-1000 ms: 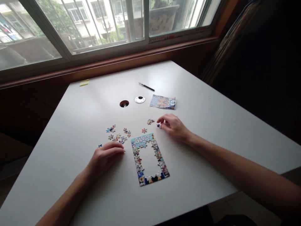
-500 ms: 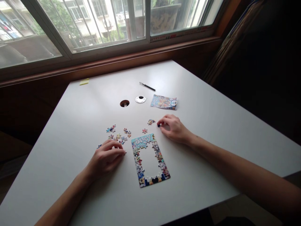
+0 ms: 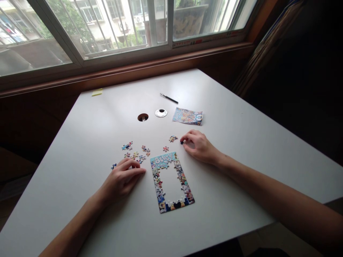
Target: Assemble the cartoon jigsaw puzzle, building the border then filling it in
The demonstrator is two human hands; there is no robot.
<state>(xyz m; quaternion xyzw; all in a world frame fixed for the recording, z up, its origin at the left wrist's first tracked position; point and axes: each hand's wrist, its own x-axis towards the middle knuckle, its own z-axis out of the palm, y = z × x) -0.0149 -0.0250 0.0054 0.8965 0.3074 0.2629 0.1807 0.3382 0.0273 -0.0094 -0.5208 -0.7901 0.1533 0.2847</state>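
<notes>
A jigsaw puzzle frame [image 3: 158,189] lies on the white table [image 3: 214,214], its border joined and its middle showing bare tabletop. To its upper right, my right hand [image 3: 197,146] pinches a small dark puzzle piece [image 3: 182,142] between thumb and fingertips, low over the table. My left hand [image 3: 125,175] rests left of the frame with its index finger stretched toward it; its fingers are loosely apart and I see nothing held. Loose puzzle pieces [image 3: 135,155] lie beyond the left hand. A pink piece [image 3: 165,149] sits above the frame, and a small cluster [image 3: 173,138] is beside my right fingertips.
A printed picture sheet [image 3: 188,116] lies beyond my right hand, with a pen [image 3: 169,98] behind it. A round cable hole [image 3: 143,117] opens in the tabletop beside its silver cover [image 3: 161,113]. A yellow sticky note [image 3: 97,92] is near the far edge, below the window.
My left index finger has straightened and moved slightly toward the puzzle frame. My right hand keeps its pinch on the dark piece in nearly the same place. The view has shifted slightly.
</notes>
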